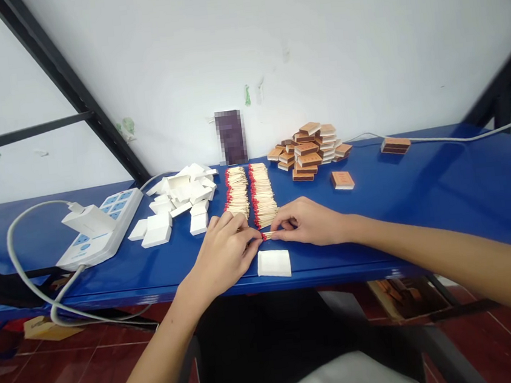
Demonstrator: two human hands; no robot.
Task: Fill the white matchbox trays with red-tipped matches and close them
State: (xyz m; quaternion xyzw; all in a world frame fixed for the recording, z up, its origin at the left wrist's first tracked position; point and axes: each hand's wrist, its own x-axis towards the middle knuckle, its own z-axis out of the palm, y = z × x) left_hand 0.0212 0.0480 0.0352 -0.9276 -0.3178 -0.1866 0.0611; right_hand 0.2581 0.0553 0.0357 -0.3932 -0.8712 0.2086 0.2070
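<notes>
Between my two hands a few red-tipped matches (267,236) lie sideways just above the blue table top. My right hand (302,222) pinches their pale stick ends. At the red heads, the thumb and forefinger of my left hand (229,246) press in from the other side. Behind my fingers run two long rows of matches, a left row (237,190) and a right row (262,194), with their heads to the left. A white open matchbox tray (274,264) lies near the table edge, just below my hands; its inside looks bare.
White matchbox trays (182,190) are heaped at the left. Orange-brown matchboxes (308,152) are piled at the back right, with a single matchbox (342,180) in front. A power strip (104,229) with a plugged-in white adapter and looping cable occupies the table's left end.
</notes>
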